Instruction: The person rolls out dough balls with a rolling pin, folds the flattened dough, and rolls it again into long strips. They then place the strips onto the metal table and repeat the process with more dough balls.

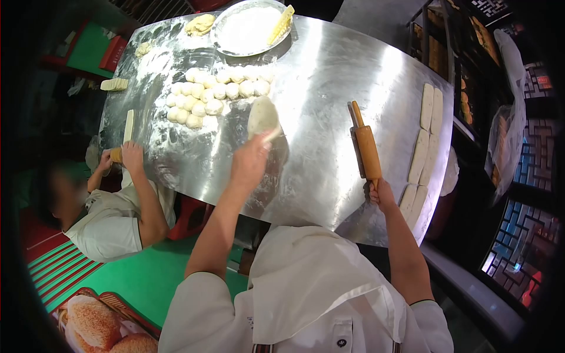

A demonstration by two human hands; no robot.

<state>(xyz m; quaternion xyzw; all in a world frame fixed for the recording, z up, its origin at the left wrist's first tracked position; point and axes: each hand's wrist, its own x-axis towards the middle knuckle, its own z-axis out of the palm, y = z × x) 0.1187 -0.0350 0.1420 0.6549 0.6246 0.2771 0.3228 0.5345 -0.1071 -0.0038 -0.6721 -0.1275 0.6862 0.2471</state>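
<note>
My left hand [250,162] grips the near edge of a flattened oval piece of dough [262,115] over the middle of the steel table. Motion blurs the fingertips and the dough's lower edge. My right hand [384,195] is closed around the near handle of a wooden rolling pin [368,153], which points away from me at a slight tilt. Its dark shadow or reflection shows along its left side. Just beyond the flat dough, several round dough balls [213,106] sit in rows on the floured surface.
Long dough strips [419,156] line the right edge of the steel table [318,153]. A flour bowl [220,47] holding a yellow tool [281,25] stands at the far side. At left, a co-worker's hands [133,156] hold a rolling pin [116,155] near a dough strip [129,125].
</note>
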